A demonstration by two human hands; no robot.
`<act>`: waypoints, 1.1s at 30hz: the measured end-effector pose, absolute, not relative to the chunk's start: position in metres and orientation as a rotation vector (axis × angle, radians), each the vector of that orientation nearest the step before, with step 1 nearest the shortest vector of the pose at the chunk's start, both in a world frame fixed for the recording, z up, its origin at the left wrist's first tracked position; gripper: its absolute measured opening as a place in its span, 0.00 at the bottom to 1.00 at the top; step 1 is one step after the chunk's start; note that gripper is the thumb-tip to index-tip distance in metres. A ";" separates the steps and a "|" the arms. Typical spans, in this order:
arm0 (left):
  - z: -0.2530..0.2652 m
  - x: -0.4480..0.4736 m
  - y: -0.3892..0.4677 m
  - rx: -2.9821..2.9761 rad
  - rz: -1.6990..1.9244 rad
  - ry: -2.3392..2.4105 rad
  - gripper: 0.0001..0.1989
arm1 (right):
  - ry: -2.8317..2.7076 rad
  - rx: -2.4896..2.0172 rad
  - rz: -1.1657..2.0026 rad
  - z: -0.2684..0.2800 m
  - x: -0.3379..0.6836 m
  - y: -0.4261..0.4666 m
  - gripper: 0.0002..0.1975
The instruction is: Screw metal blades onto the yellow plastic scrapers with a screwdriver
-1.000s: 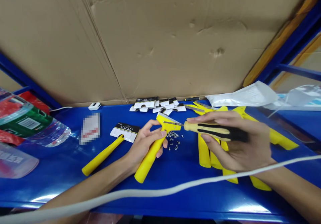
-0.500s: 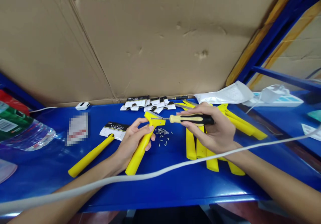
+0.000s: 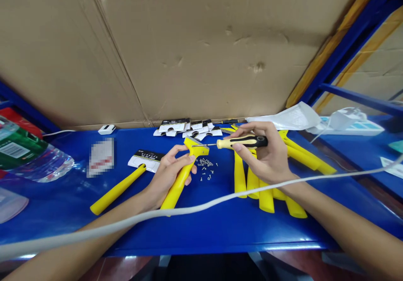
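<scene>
My left hand (image 3: 170, 172) grips a yellow scraper (image 3: 181, 178) by its handle, head tilted up over the blue table (image 3: 220, 226). My right hand (image 3: 267, 157) holds a screwdriver (image 3: 242, 142) with a yellow and black handle; its thin shaft points left and its tip meets the scraper's head. A small heap of tiny screws (image 3: 206, 167) lies on the table just below the tip. Several more yellow scrapers (image 3: 252, 180) lie under and beside my right hand.
Another yellow scraper (image 3: 116, 190) with a card sleeve (image 3: 145, 160) lies left of my left hand. Card sleeves (image 3: 185, 129) are piled at the back by the cardboard wall. A plastic bottle (image 3: 28, 157) lies far left, plastic bags (image 3: 289, 117) at back right. A white cable (image 3: 195, 209) crosses in front.
The view shifted slightly; both hands stay on the scraper and screwdriver, with the screwdriver tip still at the scraper head. My right hand's fingers have shifted along the handle.
</scene>
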State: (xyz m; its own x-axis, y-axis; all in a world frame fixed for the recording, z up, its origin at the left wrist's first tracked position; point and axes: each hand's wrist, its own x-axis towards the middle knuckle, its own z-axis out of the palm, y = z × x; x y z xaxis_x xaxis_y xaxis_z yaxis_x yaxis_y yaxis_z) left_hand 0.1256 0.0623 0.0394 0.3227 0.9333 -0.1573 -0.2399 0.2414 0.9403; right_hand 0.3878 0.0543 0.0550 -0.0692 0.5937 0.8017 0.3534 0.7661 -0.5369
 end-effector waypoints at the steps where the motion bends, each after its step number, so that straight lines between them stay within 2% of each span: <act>1: 0.039 0.126 0.062 0.990 0.966 0.882 0.22 | -1.688 -0.729 0.281 0.056 0.387 0.054 0.22; 4: 0.039 0.125 0.063 0.986 0.974 0.888 0.22 | -1.741 -0.691 0.275 0.057 0.386 0.052 0.23; 8: 0.038 0.124 0.063 0.992 0.969 0.895 0.22 | -1.778 -0.707 0.119 0.059 0.388 0.051 0.13; 11: 0.038 0.124 0.063 1.001 0.962 0.894 0.21 | -1.751 -0.791 0.109 0.060 0.390 0.054 0.10; 17: 0.036 0.124 0.067 1.002 0.980 0.894 0.22 | -1.778 -0.702 0.289 0.059 0.390 0.055 0.18; 23: 0.037 0.124 0.065 1.020 0.977 0.888 0.22 | -1.753 -0.850 0.064 0.059 0.390 0.054 0.11; 25: 0.037 0.125 0.065 1.028 0.970 0.893 0.21 | -1.744 -0.859 0.131 0.060 0.390 0.054 0.11; 29: 0.037 0.124 0.066 1.012 0.978 0.919 0.23 | -1.793 -0.734 0.302 0.060 0.390 0.054 0.18; 33: 0.037 0.124 0.066 1.012 0.989 0.910 0.23 | -1.784 -0.819 0.161 0.058 0.391 0.053 0.13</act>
State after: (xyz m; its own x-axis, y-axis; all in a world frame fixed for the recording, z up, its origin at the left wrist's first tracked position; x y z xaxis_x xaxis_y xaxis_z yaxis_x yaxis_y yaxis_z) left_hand 0.1238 0.0662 0.0367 0.2909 0.9459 -0.1439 -0.2228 0.2133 0.9512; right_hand 0.3909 0.0535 0.0579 -0.1485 0.5985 0.7873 0.4477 0.7505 -0.4861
